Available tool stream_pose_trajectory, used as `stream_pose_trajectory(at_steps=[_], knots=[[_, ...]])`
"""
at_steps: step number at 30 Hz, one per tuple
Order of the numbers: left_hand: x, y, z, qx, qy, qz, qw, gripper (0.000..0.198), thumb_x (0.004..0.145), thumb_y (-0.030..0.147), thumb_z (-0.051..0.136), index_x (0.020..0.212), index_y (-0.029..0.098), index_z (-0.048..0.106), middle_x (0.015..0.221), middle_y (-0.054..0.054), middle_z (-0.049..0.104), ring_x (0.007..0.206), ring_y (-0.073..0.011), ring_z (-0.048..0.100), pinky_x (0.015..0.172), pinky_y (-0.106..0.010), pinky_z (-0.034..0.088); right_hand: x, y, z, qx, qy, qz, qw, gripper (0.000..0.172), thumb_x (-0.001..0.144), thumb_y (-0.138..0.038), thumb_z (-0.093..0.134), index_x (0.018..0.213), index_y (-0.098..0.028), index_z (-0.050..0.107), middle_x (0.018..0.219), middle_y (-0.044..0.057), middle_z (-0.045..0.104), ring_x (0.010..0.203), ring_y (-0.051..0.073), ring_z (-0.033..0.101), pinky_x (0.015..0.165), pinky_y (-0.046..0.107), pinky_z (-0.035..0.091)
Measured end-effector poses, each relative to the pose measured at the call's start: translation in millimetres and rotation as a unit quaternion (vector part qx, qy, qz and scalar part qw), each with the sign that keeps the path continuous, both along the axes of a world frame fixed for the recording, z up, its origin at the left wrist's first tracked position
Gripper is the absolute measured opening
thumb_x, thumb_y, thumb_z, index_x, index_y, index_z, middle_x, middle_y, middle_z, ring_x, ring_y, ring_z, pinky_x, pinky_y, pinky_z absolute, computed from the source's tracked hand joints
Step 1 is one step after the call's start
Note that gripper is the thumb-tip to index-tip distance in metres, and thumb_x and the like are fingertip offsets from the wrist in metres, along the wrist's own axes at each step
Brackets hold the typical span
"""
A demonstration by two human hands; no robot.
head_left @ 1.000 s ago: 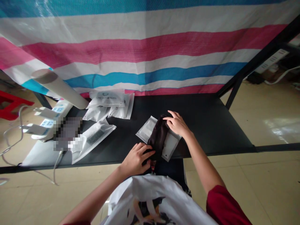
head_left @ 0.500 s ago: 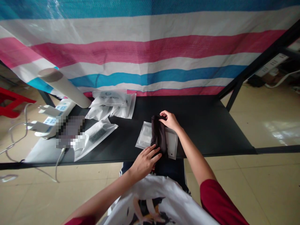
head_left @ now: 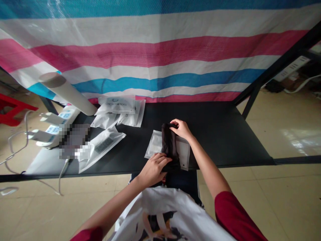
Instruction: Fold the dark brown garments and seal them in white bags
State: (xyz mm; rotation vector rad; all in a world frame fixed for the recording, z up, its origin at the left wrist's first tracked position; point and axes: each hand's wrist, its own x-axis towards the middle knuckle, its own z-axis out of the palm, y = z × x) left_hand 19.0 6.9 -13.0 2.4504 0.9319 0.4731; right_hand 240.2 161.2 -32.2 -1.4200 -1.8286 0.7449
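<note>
A folded strip of dark, thin cloth (head_left: 169, 140) lies lengthwise on the black tabletop, across a frosted plastic bag (head_left: 184, 150). Its exact kind is unclear. At the strip's far end my right hand (head_left: 181, 128) pinches the top edge between thumb and fingers. The near end is under my left hand (head_left: 153, 169), its fingers closed over the cloth and its thumb tucked below, at the table's front edge. Part of the bag shows on either side of the cloth; its middle is covered.
Several frosted bags (head_left: 131, 115) lie at the back left, with another frosted bag (head_left: 101, 147) nearer me. Left of them are a white power strip (head_left: 66, 115) with plugs, a leaning white cylinder (head_left: 72, 95) and a blurred-out item (head_left: 74, 139). A striped tarp (head_left: 155, 53) hangs behind.
My left hand has drawn slightly back and its fingers have closed over the cloth's near end, thumb now lower. My right hand has barely moved.
</note>
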Motion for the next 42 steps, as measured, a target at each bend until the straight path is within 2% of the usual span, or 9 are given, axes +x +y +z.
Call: stream_pose_trajectory(at_steps=[5, 10, 14, 17, 20, 28, 33, 36, 42], knots=[[4.3, 9.7, 1.6, -0.034, -0.046, -0.008, 0.998, 0.037, 0.076, 0.010, 0.063, 0.111, 0.021, 0.063, 0.115, -0.008, 0.068, 0.116, -0.0263, 0.058, 0.100, -0.042, 0.047, 3.9, -13.2, 9.0, 0.025, 0.029, -0.011, 0.999, 0.033, 0.078, -0.026, 0.067, 0.110, -0.020, 0.063, 0.113, 0.008, 0.069, 0.102, 0.021, 0.066, 0.085, 0.032, 0.053], [9.5, 20.9, 3.0, -0.120, -0.095, 0.100, 0.983, 0.034, 0.082, 0.025, 0.065, 0.115, 0.021, 0.060, 0.106, -0.009, 0.069, 0.101, -0.0244, 0.065, 0.088, -0.037, 0.051, 9.8, -58.7, 27.7, 0.097, 0.048, -0.107, 0.988, 0.032, 0.089, -0.034, 0.058, 0.117, -0.021, 0.059, 0.121, 0.012, 0.066, 0.112, 0.024, 0.062, 0.092, 0.038, 0.052], [21.0, 36.3, 2.1, -0.210, -0.144, 0.191, 0.948, 0.045, 0.087, 0.044, 0.062, 0.123, 0.020, 0.050, 0.082, -0.003, 0.068, 0.068, -0.0176, 0.064, 0.062, -0.028, 0.049, 8.2, -101.2, 36.6, 0.088, 0.069, -0.121, 0.986, 0.023, 0.092, -0.034, 0.053, 0.110, -0.023, 0.061, 0.111, 0.010, 0.069, 0.101, 0.023, 0.066, 0.087, 0.037, 0.054], [29.1, 46.0, 0.0, -0.252, -0.174, 0.233, 0.923, 0.045, 0.087, 0.047, 0.059, 0.121, 0.021, 0.047, 0.069, 0.002, 0.063, 0.053, -0.0144, 0.056, 0.050, -0.025, 0.040, 2.7, -124.0, 37.7, 0.110, 0.067, -0.094, 0.987, 0.017, 0.093, -0.030, 0.053, 0.106, -0.025, 0.063, 0.102, 0.008, 0.071, 0.097, 0.022, 0.068, 0.086, 0.037, 0.055], [33.0, 52.5, 1.0, -0.245, -0.161, 0.269, 0.918, 0.038, 0.086, 0.044, 0.060, 0.114, 0.020, 0.052, 0.061, 0.004, 0.057, 0.050, -0.0141, 0.051, 0.048, -0.025, 0.036, -3.9, -136.6, 36.2, 0.149, 0.009, -0.031, 0.988, 0.022, 0.090, -0.026, 0.057, 0.110, -0.027, 0.065, 0.113, 0.007, 0.071, 0.109, 0.024, 0.065, 0.096, 0.041, 0.052], [34.5, 80.7, -2.4, -0.237, -0.096, 0.313, 0.915, 0.028, 0.083, 0.029, 0.060, 0.108, 0.017, 0.060, 0.080, -0.002, 0.065, 0.078, -0.0206, 0.064, 0.072, -0.031, 0.049, -18.9, -140.5, 23.8, 0.174, -0.176, 0.058, 0.967, 0.046, 0.084, -0.022, 0.062, 0.130, -0.018, 0.060, 0.131, 0.010, 0.064, 0.133, 0.030, 0.049, 0.106, 0.050, 0.044], [30.8, 86.4, -9.0, -0.285, -0.127, 0.303, 0.900, 0.033, 0.085, 0.034, 0.060, 0.114, 0.017, 0.053, 0.074, 0.001, 0.062, 0.063, -0.0166, 0.061, 0.064, -0.030, 0.051, -17.3, -130.6, 19.2, 0.150, -0.209, 0.086, 0.963, 0.049, 0.085, -0.020, 0.062, 0.134, -0.018, 0.057, 0.130, 0.010, 0.065, 0.131, 0.028, 0.050, 0.108, 0.047, 0.042], [25.7, 74.0, 0.8, -0.235, -0.133, 0.285, 0.920, 0.037, 0.090, 0.040, 0.056, 0.120, 0.020, 0.047, 0.083, -0.001, 0.064, 0.066, -0.0163, 0.063, 0.066, -0.031, 0.053, -14.7, -124.5, 22.1, 0.153, -0.221, 0.092, 0.959, 0.043, 0.087, -0.016, 0.060, 0.130, -0.018, 0.059, 0.127, 0.009, 0.067, 0.128, 0.027, 0.052, 0.109, 0.046, 0.040], [20.5, 37.8, 24.4, 0.006, -0.096, 0.256, 0.962, 0.050, 0.093, 0.043, 0.054, 0.134, 0.020, 0.039, 0.130, -0.015, 0.050, 0.118, -0.0273, 0.055, 0.097, -0.044, 0.049, -16.4, -96.1, 45.1, 0.141, -0.244, 0.094, 0.955, 0.039, 0.089, -0.021, 0.058, 0.127, -0.013, 0.060, 0.110, 0.014, 0.071, 0.106, 0.028, 0.062, 0.100, 0.045, 0.042]])
